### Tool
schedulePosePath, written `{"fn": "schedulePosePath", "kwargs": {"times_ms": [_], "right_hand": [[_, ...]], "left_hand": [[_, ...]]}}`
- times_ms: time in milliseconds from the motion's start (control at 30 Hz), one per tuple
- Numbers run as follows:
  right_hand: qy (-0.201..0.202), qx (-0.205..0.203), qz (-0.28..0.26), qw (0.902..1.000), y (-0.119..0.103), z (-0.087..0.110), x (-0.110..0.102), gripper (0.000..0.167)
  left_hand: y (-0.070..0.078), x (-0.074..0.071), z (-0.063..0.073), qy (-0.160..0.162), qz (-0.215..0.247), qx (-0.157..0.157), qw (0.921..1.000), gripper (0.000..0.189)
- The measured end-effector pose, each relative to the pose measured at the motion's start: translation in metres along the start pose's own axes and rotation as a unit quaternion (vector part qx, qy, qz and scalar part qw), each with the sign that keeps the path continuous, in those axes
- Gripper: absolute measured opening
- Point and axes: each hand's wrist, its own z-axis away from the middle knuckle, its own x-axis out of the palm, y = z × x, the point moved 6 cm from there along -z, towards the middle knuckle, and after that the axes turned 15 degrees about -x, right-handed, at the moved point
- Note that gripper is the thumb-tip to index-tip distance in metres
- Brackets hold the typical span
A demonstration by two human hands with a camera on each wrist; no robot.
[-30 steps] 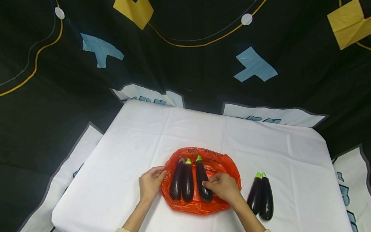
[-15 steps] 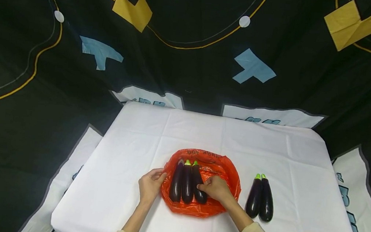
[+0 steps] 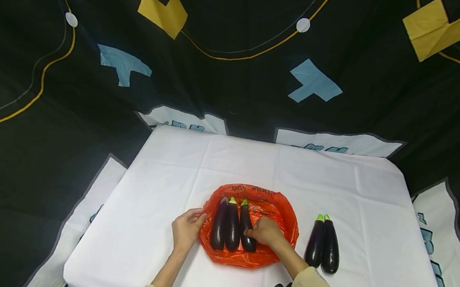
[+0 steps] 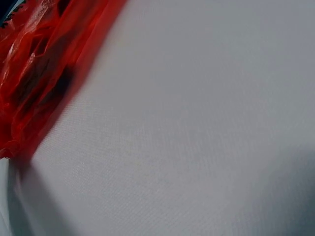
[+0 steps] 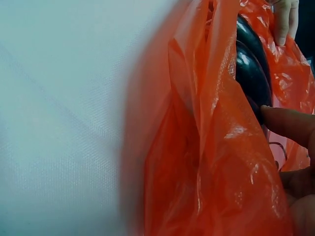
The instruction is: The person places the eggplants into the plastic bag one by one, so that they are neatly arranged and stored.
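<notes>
Inside one bag (image 3: 279, 211): three eggplants (image 3: 233, 226) (two more eggplants (image 3: 331, 248) outside).

From my standing position, the site is presenting as a curtained-off staging area; I am not establishing the building type. Black cloth (image 3: 226, 91) bearing yellow patches (image 3: 163, 14) and light-blue patches (image 3: 316, 82) is enclosing the far edge and sides of a white-covered table (image 3: 369, 237).
</notes>
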Motion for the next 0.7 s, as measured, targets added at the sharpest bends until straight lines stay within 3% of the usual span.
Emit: {"fn": "schedulePosePath", "kwargs": {"times_ms": [700], "right_hand": [[-0.001,0.019,0.014,0.9997,0.0011,-0.0023,0.0004,0.042]], "left_hand": [[0.0012,0.0013,-0.0005,-0.001,-0.003,0.002,1.0000,0.011]]}}
